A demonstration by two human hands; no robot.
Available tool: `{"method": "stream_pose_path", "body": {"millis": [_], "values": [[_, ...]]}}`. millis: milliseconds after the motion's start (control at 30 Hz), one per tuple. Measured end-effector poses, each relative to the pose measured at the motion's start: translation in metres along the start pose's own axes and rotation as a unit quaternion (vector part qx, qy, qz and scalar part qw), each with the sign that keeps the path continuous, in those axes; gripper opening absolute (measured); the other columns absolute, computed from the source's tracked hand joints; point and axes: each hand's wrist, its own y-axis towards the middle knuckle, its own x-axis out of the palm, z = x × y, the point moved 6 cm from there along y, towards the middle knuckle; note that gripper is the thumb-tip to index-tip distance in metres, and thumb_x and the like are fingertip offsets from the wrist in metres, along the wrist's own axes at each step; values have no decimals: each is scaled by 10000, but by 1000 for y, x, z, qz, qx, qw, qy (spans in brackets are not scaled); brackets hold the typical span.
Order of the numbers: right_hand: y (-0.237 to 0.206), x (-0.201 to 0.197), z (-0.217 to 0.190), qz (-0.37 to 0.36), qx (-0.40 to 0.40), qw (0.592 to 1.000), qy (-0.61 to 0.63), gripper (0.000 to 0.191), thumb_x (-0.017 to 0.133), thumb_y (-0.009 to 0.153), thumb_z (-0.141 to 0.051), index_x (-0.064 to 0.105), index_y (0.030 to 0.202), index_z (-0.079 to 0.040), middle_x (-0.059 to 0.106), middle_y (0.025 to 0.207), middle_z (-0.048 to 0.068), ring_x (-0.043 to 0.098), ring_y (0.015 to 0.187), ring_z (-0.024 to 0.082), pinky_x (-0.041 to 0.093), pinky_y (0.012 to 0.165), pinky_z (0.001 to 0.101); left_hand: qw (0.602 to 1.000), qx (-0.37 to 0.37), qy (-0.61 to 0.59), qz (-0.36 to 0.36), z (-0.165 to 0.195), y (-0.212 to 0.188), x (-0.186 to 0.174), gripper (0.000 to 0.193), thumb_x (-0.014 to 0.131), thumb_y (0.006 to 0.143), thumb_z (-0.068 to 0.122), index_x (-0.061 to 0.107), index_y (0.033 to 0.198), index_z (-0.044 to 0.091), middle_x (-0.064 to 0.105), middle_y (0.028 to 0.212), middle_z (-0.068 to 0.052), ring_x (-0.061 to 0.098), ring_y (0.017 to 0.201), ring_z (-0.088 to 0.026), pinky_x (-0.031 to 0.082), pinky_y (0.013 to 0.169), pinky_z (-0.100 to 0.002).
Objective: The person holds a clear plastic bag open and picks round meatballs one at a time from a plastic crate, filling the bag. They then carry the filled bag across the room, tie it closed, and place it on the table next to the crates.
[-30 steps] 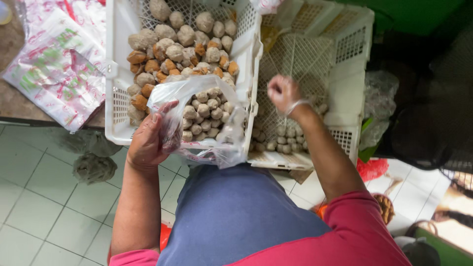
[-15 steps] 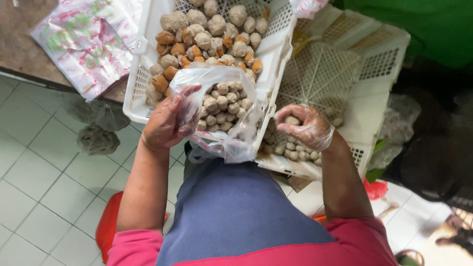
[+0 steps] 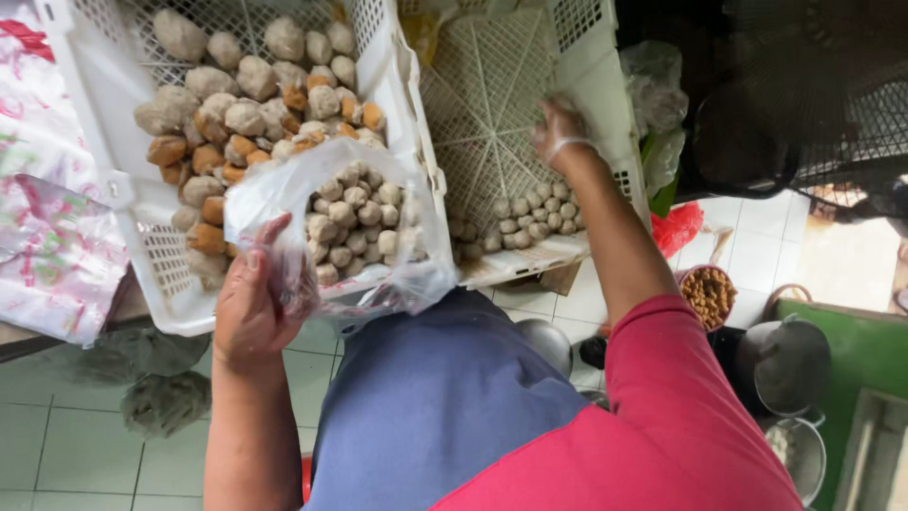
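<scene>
My left hand (image 3: 253, 303) grips the rim of a clear plastic bag (image 3: 416, 274) that is full of small grey meatballs (image 3: 355, 222). The bag rests against the front edge of a white perforated crate (image 3: 142, 203) piled with larger grey and brown balls (image 3: 246, 109). My right hand (image 3: 560, 132), in a thin clear glove, is raised over a second tilted white crate (image 3: 492, 104); whether it holds anything is unclear. A small heap of grey meatballs (image 3: 530, 216) lies at that crate's lower edge.
Printed plastic bags (image 3: 52, 189) lie on the counter at the left. On the tiled floor sit a grey rag (image 3: 165, 402), metal pots (image 3: 785, 364), a bowl of brown bits (image 3: 707, 295) and a red bag (image 3: 676, 227). A blue apron (image 3: 445, 407) covers my lap.
My right hand has lifted from the heap of meatballs at the crate's lower edge up over the crate's mesh. The left hand still holds the bag in place.
</scene>
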Motion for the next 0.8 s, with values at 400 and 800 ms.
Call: {"method": "stream_pose_path", "body": {"millis": [400,800], "values": [[-55,20,-65,-166,-103,911,364,182,693,1038,-106,663,1217,-113,608,991,37,569,791,98,488,670,280,1000,12,-8,-6,5,6,6,586,542,1090,333,426,1556,-4,610,858,-63,481,566,-118,378,488,-258],[-148,10,-213,-144,-447,875,114,264,698,953,-82,707,1217,-79,725,1151,88,739,975,204,614,907,340,999,30,-15,19,4,-1,-5,575,544,1098,377,434,1543,30,577,817,-57,488,550,-129,384,460,-262]]}}
